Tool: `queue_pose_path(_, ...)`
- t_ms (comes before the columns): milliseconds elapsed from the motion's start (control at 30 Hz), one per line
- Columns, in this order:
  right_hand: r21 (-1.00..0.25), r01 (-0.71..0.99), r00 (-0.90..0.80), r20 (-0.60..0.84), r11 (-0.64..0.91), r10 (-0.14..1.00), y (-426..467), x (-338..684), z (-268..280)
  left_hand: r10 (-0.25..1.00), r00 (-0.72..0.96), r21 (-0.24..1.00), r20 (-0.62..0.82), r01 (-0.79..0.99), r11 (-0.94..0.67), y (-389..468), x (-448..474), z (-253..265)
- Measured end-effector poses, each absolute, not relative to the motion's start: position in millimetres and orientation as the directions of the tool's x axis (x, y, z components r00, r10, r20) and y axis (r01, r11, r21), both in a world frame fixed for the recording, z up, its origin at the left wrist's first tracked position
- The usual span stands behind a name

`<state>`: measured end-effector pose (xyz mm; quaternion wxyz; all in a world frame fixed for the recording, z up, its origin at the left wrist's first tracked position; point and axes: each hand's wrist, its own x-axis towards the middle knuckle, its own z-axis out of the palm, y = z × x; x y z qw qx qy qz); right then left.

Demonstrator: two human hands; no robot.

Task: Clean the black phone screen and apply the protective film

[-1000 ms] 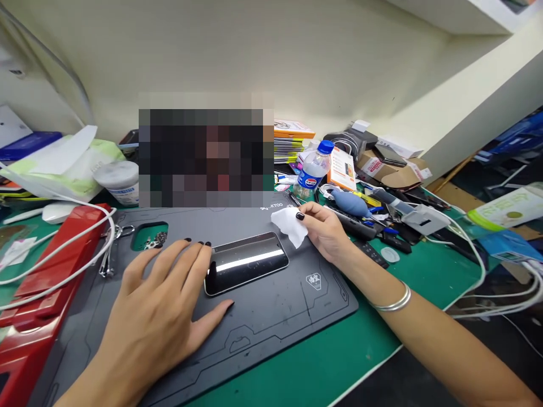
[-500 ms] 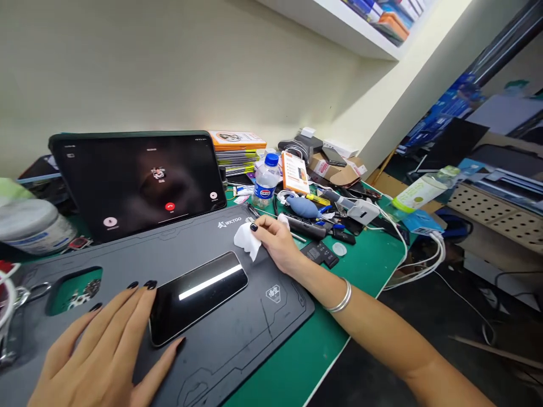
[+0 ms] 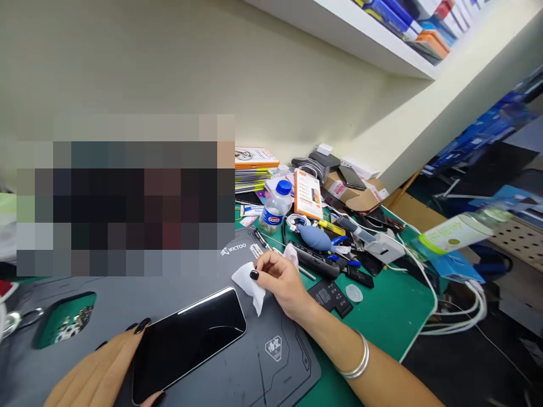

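A black smartphone (image 3: 190,339) lies screen up on a grey work mat (image 3: 280,390), tilted across it. My left hand (image 3: 93,373) holds the phone's left end, fingertips at the upper edge and thumb at the lower edge. To the right of the phone, my right hand (image 3: 282,282) pinches a white wipe (image 3: 250,285) between thumb and fingers; part of it shows behind the knuckles too. The wipe hangs just above the mat, apart from the phone. A silver bangle circles my right wrist.
Tools, a blue air blower (image 3: 314,237), a phone battery (image 3: 331,297) and a plastic bottle (image 3: 276,206) crowd the green table's right side. Small metal parts (image 3: 76,325) lie in the mat's cut-out at left. A pixelated block covers the back left. White cables (image 3: 462,316) hang past the edge.
The view has tilted up and left, so things sit lower and further right. My left hand has closed in on the phone's edges. The wipe stays in my right hand.
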<state>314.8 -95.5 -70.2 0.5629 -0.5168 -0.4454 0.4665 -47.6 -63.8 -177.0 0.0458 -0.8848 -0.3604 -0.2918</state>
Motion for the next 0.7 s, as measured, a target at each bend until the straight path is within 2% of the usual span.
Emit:
queue_pose_path(67, -0.998, -0.055, 0.145, 0.019, 0.027, 0.989, -95, 320, -75, 0.664, 0.589, 0.155, 0.462, 0.683, -0.714, -80, -44, -151)
queue_pose_path(233, -1.000, -0.029, 0.100, -0.005, -0.002, 0.995, -90, 331, -88, 0.678, 0.619, 0.182, 0.397, 0.671, -0.719, -98, -28, -100)
queue_pose_path(533, -0.994, 0.107, -0.016, 0.023, 0.024, 1.000, -88, 332, -80, 0.779, 0.557, 0.272, 0.288, 0.732, -0.624, -91, -21, -75)
queue_pose_path(633, -0.990, 0.134, -0.044, 0.043, 0.048, 0.998, -89, 333, -77, 0.806, 0.558, 0.298, 0.197, 0.749, -0.591, -76, -23, -59)
queue_pose_path(700, -0.988, 0.139, -0.032, 0.060, 0.064, 0.998, -89, 333, -78, 0.782, 0.611, 0.316, 0.122, 0.723, -0.614, -58, -25, -48)
